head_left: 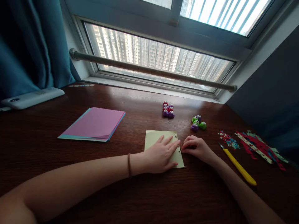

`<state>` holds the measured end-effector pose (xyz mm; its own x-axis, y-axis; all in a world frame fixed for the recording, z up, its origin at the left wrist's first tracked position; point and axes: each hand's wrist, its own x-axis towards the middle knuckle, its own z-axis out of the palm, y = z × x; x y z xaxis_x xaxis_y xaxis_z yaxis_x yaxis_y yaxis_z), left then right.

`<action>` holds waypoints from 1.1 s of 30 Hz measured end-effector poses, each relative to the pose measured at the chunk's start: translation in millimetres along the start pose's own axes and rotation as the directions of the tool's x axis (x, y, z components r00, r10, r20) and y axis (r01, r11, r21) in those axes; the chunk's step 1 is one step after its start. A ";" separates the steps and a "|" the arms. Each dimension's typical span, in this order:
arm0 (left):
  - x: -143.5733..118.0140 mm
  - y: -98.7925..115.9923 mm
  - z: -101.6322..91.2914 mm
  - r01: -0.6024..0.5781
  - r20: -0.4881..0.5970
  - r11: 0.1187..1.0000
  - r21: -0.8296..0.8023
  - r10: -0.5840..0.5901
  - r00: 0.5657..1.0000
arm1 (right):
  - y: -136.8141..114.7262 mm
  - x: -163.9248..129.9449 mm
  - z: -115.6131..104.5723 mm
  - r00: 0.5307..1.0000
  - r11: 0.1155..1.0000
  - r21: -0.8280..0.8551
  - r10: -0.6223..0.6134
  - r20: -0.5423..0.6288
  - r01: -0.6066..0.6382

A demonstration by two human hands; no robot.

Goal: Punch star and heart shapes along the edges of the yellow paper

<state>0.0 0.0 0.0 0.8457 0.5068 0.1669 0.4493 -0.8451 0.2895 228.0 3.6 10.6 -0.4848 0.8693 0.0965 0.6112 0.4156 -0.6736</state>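
I look down at a pale yellow sheet of paper [156,138] lying flat on a dark wooden desk [149,193], near the middle and close to me. Its long axis runs away from me toward the window [161,59], turned a little to the left at the top; small punched holes dot its right edge.

My left hand [161,154] lies flat on the sheet, fingers spread and pointing right, pressing the paper and gripping nothing. My right hand [197,148] rests on the desk at the sheet's right edge, fingers curled loosely with the tips at that edge; I cannot tell whether they pinch anything.

The desk sits under a wide window with a rail across it. A teal curtain [30,43] hangs on the left.

To the left, well apart, lies a stack of pink and blue paper [93,124]. Beyond the sheet are a cluster of red and purple punches [168,109] and a cluster of green and purple punches [198,122]. Right of my right hand lies a yellow craft knife [239,168], then paper scraps [257,146] near the desk's right edge. Bare wood lies between the sheet and me.
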 end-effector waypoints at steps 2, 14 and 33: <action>0.0 -0.3 -0.3 -0.006 -0.003 1.000 0.010 0.006 1.000 | 1.4 -0.4 0.0 1.000 1.000 -0.009 -0.012 0.013 0.012; -2.9 7.6 -6.6 -0.075 -0.043 0.966 0.248 0.088 0.995 | 15.2 -10.0 -50.8 0.915 0.958 0.172 0.274 -0.296 -0.231; -4.9 9.2 0.7 0.010 -0.106 0.971 0.237 0.016 0.994 | 105.1 -66.8 -126.0 0.433 0.645 -0.161 0.288 -0.854 -0.747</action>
<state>0.2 -10.4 1.2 0.8172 0.5088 0.2708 0.5134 -0.8561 0.0593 403.4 22.9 25.7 0.5004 0.7249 0.4734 0.8572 -0.3379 -0.3886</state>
